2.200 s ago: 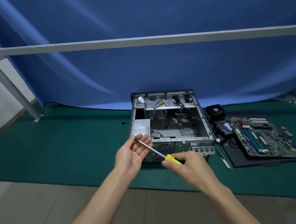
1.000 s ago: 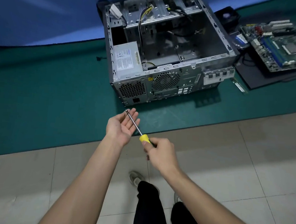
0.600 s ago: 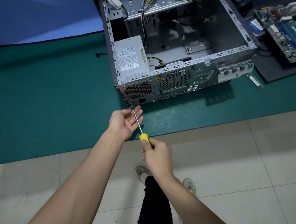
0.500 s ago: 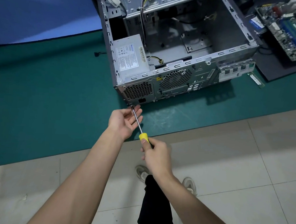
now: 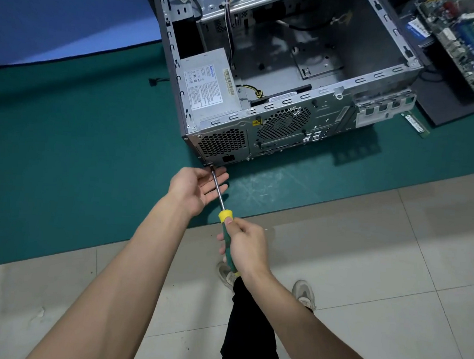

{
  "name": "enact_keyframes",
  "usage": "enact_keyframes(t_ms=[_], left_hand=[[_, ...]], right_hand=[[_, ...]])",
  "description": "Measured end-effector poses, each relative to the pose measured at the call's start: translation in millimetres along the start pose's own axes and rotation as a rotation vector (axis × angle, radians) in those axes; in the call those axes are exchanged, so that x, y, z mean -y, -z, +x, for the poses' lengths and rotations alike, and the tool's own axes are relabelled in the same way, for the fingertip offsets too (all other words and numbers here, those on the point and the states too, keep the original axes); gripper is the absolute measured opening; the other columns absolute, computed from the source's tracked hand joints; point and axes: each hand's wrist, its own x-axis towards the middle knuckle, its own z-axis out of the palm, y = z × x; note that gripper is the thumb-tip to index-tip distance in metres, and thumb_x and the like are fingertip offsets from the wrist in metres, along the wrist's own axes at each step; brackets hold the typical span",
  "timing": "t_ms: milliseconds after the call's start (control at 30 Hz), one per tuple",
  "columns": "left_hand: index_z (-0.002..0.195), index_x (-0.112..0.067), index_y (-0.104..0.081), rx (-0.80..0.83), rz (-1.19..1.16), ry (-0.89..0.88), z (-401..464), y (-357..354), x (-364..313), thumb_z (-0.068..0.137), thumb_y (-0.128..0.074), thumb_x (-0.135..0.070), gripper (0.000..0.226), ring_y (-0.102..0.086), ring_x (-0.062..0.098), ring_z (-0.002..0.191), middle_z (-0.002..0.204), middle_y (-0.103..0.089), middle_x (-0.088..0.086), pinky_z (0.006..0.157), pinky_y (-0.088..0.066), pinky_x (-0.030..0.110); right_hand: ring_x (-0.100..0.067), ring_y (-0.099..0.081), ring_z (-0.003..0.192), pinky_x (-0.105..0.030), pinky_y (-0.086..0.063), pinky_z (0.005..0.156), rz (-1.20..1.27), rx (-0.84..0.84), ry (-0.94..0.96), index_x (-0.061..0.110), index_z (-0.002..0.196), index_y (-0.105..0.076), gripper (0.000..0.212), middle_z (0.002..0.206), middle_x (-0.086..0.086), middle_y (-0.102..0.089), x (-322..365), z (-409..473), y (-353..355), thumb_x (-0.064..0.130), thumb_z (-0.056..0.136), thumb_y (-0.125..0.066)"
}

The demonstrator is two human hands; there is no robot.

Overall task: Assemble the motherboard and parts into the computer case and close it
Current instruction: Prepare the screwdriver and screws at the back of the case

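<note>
The right hand [image 5: 246, 248] grips the screwdriver [image 5: 222, 206] by its yellow-green handle, its slim steel shaft meeting the perforated grey metal computer case [image 5: 276, 120] at its lower rear corner. The left hand [image 5: 197, 187], fingers straight, cradles the shaft.

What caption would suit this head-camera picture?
Right hand holds a screwdriver to the open computer case's rear lower corner; left hand steadies the shaft.

Green mat [image 5: 63, 153], pale tiled floor [image 5: 377, 287], blue backdrop [image 5: 60, 7]
</note>
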Motion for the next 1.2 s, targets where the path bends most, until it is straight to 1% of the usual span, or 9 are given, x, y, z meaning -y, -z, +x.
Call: enact_keyframes(t_ms=[133,233,367,533,667,833,1033,1100,1200], left_hand=[[0.099,-0.002,-0.054,0.035,0.147,0.022,-4.0,0.0,6.1,0.1,-0.034,-0.007,0.021,-0.066,0.023,0.081,0.103,-0.065,0.015,0.057,-0.058,0.029],[0.092,-0.001,-0.055,0.078,0.325,0.034,-7.1,2.1,10.5,0.1,-0.04,-0.007,0.018,-0.067,0.021,0.073,0.094,-0.066,0.017,0.054,-0.058,0.029],[0.084,0.002,-0.056,-0.005,0.471,-0.052,-3.8,2.7,4.5,0.095,-0.049,-0.002,0.015,-0.067,0.02,0.05,0.062,-0.068,0.015,0.047,-0.057,0.031],[0.08,0.002,-0.061,-0.115,0.525,-0.142,-1.6,5.4,8.6,0.085,-0.066,-0.001,0.008,-0.064,0.017,0.043,0.051,-0.065,0.009,0.041,-0.054,0.026],[0.084,-0.001,-0.061,-0.004,0.532,-0.081,-5.4,9.8,7.2,0.092,-0.058,-0.009,0.012,-0.066,0.014,0.047,0.056,-0.068,0.006,0.044,-0.054,0.024],[0.083,0.003,-0.06,0.028,0.613,-0.04,-7.1,11.6,-5.0,0.091,-0.056,-0.002,0.011,-0.067,0.019,0.049,0.059,-0.069,0.012,0.047,-0.056,0.025],[0.075,0.002,-0.063,-0.084,0.653,-0.121,-1.6,9.6,2.9,0.083,-0.071,-0.008,0.015,-0.06,0.013,0.039,0.05,-0.065,0.007,0.046,-0.055,0.023],[0.076,0.0,-0.062,-0.073,0.656,-0.113,-2.1,9.8,2.6,0.085,-0.069,-0.009,0.015,-0.06,0.012,0.039,0.05,-0.065,0.005,0.047,-0.055,0.023],[0.085,0.0,-0.06,0.068,0.662,-0.003,-8.1,9.4,-0.3,0.096,-0.052,-0.009,0.016,-0.067,0.017,0.05,0.062,-0.069,0.01,0.052,-0.057,0.026]], right_hand=[[-0.009,-0.046,0.039,-0.017,-0.035,0.038,0.559,0.301,-0.344,0.006,0.09,-0.067,0.032,0.057,0.001,-0.057,4.9,4.0,10.1,0.026,0.099,-0.044],[-0.007,-0.047,0.042,-0.017,-0.038,0.037,0.79,0.505,-0.445,0.002,0.099,-0.063,0.034,0.061,0.001,-0.057,2.6,7.9,18.3,0.029,0.096,-0.043],[-0.014,-0.058,0.05,-0.021,-0.044,0.044,0.62,0.467,-0.398,0.006,0.096,-0.067,0.033,0.068,-0.002,-0.064,-1.6,4.5,15.0,0.036,0.093,-0.054],[-0.015,-0.062,0.049,-0.021,-0.044,0.043,0.282,0.154,-0.216,0.012,0.079,-0.057,0.022,0.061,0.001,-0.064,-10.0,1.3,3.3,0.03,0.085,-0.07],[-0.01,-0.052,0.043,-0.018,-0.041,0.04,0.607,0.36,-0.394,0.011,0.081,-0.061,0.029,0.06,0.002,-0.058,-7.7,2.2,8.7,0.036,0.092,-0.055],[-0.013,-0.052,0.044,-0.019,-0.041,0.042,0.658,0.455,-0.457,0.01,0.083,-0.062,0.033,0.061,0.001,-0.058,-4.4,2.7,16.0,0.039,0.093,-0.05],[-0.009,-0.05,0.04,-0.018,-0.035,0.039,0.123,0.088,-0.147,0.017,0.074,-0.059,0.025,0.064,0.0,-0.056,-13.3,0.3,2.2,0.037,0.086,-0.067],[-0.01,-0.045,0.037,-0.017,-0.032,0.037,0.268,0.146,-0.231,0.015,0.074,-0.062,0.027,0.059,0.001,-0.053,-11.3,1.2,1.0,0.038,0.088,-0.064],[-0.01,-0.042,0.037,-0.018,-0.033,0.035,0.618,0.409,-0.418,0.014,0.067,-0.07,0.041,0.054,0.003,-0.05,-7.2,-0.5,5.4,0.045,0.089,-0.057]])
